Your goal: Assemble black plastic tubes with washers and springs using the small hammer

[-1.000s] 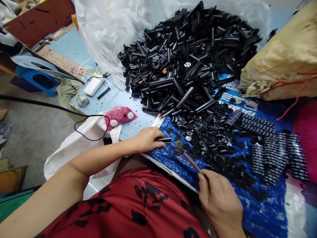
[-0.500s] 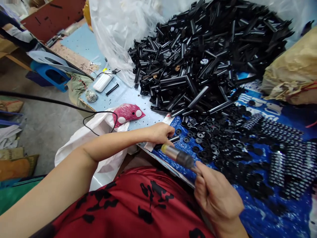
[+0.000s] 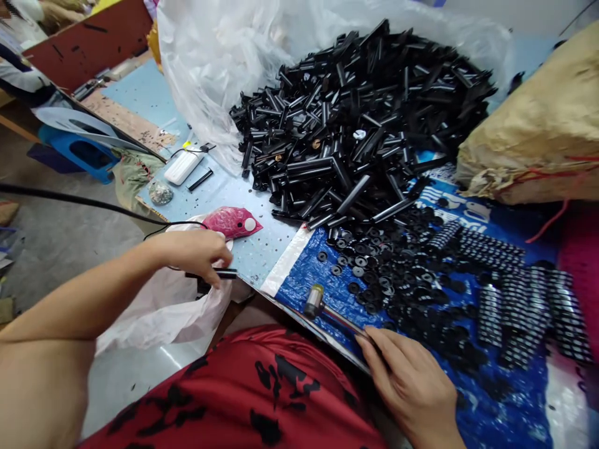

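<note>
My left hand (image 3: 195, 252) is closed around a short black tube (image 3: 227, 273), whose shiny end pokes out past the fingers, above an open white plastic bag (image 3: 145, 312). My right hand (image 3: 412, 374) grips the thin metal handle of a small mallet (image 3: 312, 304). The mallet's head, with a yellowish face on top, is over the near edge of the blue plastic sheet (image 3: 299, 271). Loose black washers (image 3: 358, 272) are scattered on the sheet beyond the mallet. Behind them rises a big heap of black tube pieces (image 3: 337, 137).
Rows of stacked black discs (image 3: 489, 315) lie at the right, below a tan sack (image 3: 533, 125). A pink packet (image 3: 227, 222), a white device (image 3: 183, 166) and a single black tube (image 3: 200, 179) rest on the light blue tabletop (image 3: 248, 252). A dark cable (image 3: 93, 202) crosses from the left.
My left hand has moved left with the black tube, off the sheet's edge to above the white bag. The mallet has come to rest lower, its head now turned upright. The view has shifted rightward.
</note>
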`<state>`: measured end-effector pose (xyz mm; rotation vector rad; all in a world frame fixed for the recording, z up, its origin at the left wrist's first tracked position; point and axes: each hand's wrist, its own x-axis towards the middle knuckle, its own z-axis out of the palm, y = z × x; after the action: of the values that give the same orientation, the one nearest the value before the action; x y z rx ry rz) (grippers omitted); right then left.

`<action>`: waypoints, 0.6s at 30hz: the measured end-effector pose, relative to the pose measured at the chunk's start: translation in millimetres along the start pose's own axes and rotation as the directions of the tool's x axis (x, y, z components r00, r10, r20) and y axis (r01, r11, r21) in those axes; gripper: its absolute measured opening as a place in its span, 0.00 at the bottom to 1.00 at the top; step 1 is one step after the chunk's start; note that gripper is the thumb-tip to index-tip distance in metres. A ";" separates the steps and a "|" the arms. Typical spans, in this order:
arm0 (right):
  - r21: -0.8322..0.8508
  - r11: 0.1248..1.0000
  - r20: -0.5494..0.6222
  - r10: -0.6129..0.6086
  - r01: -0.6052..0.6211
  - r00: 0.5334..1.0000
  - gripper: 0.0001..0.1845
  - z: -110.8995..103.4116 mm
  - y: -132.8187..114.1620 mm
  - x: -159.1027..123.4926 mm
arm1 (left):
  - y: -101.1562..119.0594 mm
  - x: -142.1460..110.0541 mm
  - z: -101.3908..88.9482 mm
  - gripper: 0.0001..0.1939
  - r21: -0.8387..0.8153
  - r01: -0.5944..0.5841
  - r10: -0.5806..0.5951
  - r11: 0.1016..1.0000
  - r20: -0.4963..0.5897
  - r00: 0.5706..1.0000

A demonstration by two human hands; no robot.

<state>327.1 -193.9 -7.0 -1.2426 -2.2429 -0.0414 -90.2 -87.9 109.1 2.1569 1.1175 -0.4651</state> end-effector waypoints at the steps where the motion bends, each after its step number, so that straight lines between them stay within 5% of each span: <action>1: -0.021 1.000 0.005 0.007 -0.007 1.000 0.12 4.1 1.3 -0.1 | -1.5 -11.9 -4.9 0.10 -0.020 0.027 -0.027 0.999 0.001 1.000; 4: -0.030 0.999 0.022 0.022 -0.022 1.000 0.12 17.4 -1.2 5.4 | 24.8 -1.2 -12.1 0.15 -0.218 -0.130 0.124 0.967 -0.039 0.991; 6: -0.013 1.000 0.035 0.027 -0.026 0.999 0.13 20.2 -4.2 10.1 | 53.8 43.5 -16.3 0.18 -0.250 -0.239 0.176 0.938 -0.249 0.952; 8: -0.001 0.999 0.044 0.043 -0.043 0.998 0.13 15.1 -2.2 11.4 | 77.9 103.8 -24.9 0.20 -0.079 -0.102 0.034 0.992 -0.603 0.797; 10: -0.031 0.995 0.023 0.094 -0.094 0.995 0.11 2.9 8.5 8.0 | 92.4 162.5 -37.6 0.18 0.056 0.118 -0.030 0.991 -0.784 0.620; 12: -0.122 0.972 -0.072 0.192 -0.200 0.979 0.11 -13.8 27.7 0.9 | 97.6 208.2 -49.5 0.16 0.115 0.194 -0.020 0.974 -0.812 0.583; 15: -0.300 0.815 -0.220 0.446 -0.495 0.868 0.16 -36.8 62.0 -9.1 | 94.5 245.4 -57.9 0.14 0.129 0.186 -0.008 0.974 -0.801 0.599; 18: -0.352 0.597 -0.144 0.727 -0.721 0.671 0.23 -43.5 87.0 -9.8 | 89.8 254.0 -56.4 0.10 0.119 0.195 -0.011 0.974 -0.827 0.562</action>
<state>419.8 -164.7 3.9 -2.3084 -1.5957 -0.1632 129.6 62.4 39.3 2.5586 1.7548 0.5183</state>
